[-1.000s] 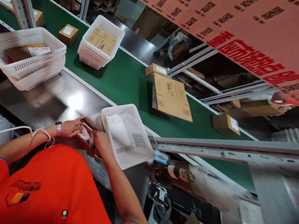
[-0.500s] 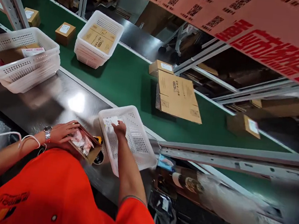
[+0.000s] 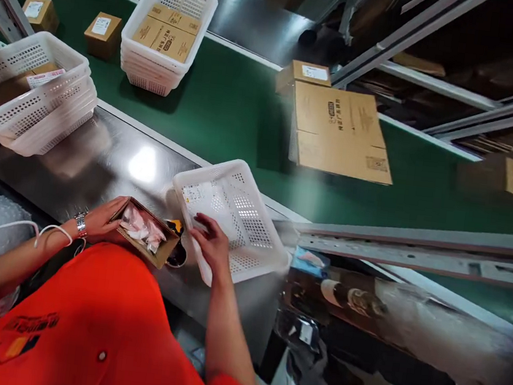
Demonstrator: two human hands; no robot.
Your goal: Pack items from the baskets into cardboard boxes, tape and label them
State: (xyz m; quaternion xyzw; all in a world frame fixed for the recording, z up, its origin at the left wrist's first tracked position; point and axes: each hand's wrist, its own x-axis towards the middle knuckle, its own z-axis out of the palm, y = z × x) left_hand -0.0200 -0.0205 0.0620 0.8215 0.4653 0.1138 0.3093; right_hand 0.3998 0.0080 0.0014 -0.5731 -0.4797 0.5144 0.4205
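Observation:
My left hand point(image 3: 104, 218), with a metal watch at the wrist, grips the left end of a small cardboard box point(image 3: 168, 253). Its top is open, showing pink and white items in clear plastic bags point(image 3: 141, 227). Over the near left side of a white plastic basket point(image 3: 267, 203) is my right hand point(image 3: 211, 243), fingers parted and nothing visible in them. A white printed slip point(image 3: 194, 193) lies inside that basket, beyond my fingertips. Between box and basket sits a tape dispenser-like yellow and black object point(image 3: 176, 239), partly hidden.
A green conveyor belt point(image 3: 227, 121) runs behind the steel bench point(image 3: 118, 140). It carries stacked baskets point(image 3: 154, 73), labelled cartons point(image 3: 102, 36) and a flat cardboard piece point(image 3: 342, 131). More stacked baskets point(image 3: 70, 97) stand at left. A metal rail point(image 3: 416, 251) crosses at right.
My right hand has drawn back from the slip toward the basket's near left rim, leaving the slip inside. My left hand has shifted its hold on the box's end. The view has moved.

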